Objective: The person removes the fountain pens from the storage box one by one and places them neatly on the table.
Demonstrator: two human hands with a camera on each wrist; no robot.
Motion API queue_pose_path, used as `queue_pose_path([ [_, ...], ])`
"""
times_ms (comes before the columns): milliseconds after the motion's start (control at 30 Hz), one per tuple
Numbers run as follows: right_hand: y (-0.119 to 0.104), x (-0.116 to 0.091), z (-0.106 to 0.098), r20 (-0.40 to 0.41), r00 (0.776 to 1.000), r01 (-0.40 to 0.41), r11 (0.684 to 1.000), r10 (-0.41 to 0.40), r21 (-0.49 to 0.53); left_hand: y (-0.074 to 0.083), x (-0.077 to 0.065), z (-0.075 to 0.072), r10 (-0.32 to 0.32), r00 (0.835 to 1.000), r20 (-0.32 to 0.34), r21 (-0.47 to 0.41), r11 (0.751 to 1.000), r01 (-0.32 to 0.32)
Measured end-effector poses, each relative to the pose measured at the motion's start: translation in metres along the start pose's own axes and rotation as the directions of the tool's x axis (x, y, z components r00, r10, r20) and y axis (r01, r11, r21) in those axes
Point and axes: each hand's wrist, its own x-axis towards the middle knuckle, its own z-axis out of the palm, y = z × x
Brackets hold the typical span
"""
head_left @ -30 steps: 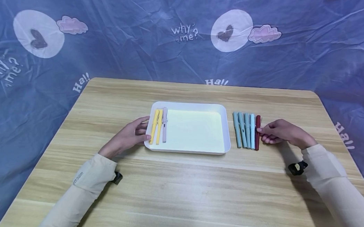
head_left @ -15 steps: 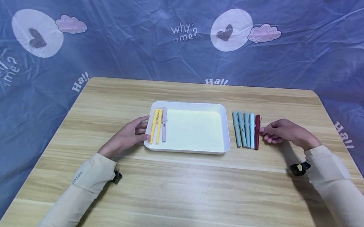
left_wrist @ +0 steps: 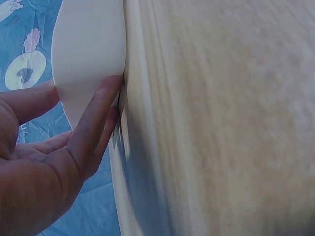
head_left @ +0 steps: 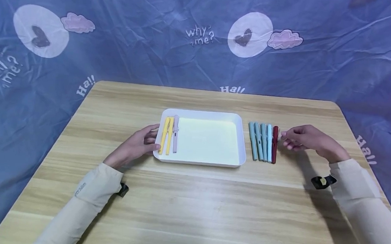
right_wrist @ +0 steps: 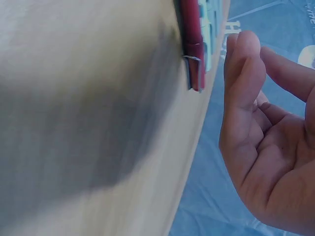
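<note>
In the head view my left hand (head_left: pixel 134 145) grips the left side of a white tray (head_left: pixel 201 163), thumb on the rim. The left wrist view shows its fingers (left_wrist: pixel 88 128) against the tray's outer wall (left_wrist: pixel 91 44). Inside lie two yellow pens (head_left: pixel 167 136) and a lavender pen (head_left: pixel 175 134). Right of the tray a dark red pen (head_left: pixel 275 145) ends a row of several teal pens (head_left: pixel 258 142) and a light blue pen (head_left: pixel 269 143). My right hand (head_left: pixel 305 139) hovers just right of the red pen, loosely curled, holding nothing; the right wrist view shows a gap between them.
The tray and pens are on a light wooden table (head_left: pixel 194 211). Behind it hangs a blue printed cloth (head_left: pixel 163 38). Black wrist straps (head_left: pixel 323 182) sit at both sleeves.
My right hand has let go of the dark red pen and drawn back slightly to the right. My left hand keeps its hold on the tray. The head view has shifted a little.
</note>
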Motion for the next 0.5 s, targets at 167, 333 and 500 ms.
queue_pose_path([
  [167,-0.01,-0.001,-0.005,-0.017,0.999,0.027,1.0,-0.027,-0.014,-0.001,0.001,0.0,-0.009,1.0,-0.008,0.002,1.0,0.009],
  [333,-0.022,-0.002,-0.005,-0.039,0.999,0.035,0.999,-0.036,-0.027,0.0,0.0,0.0,-0.014,1.0,-0.005,0.004,1.0,0.014],
  [500,-0.033,0.0,-0.007,-0.053,0.997,0.057,0.997,-0.059,-0.043,0.0,0.0,0.0,-0.009,1.0,0.002,-0.013,1.0,0.009],
])
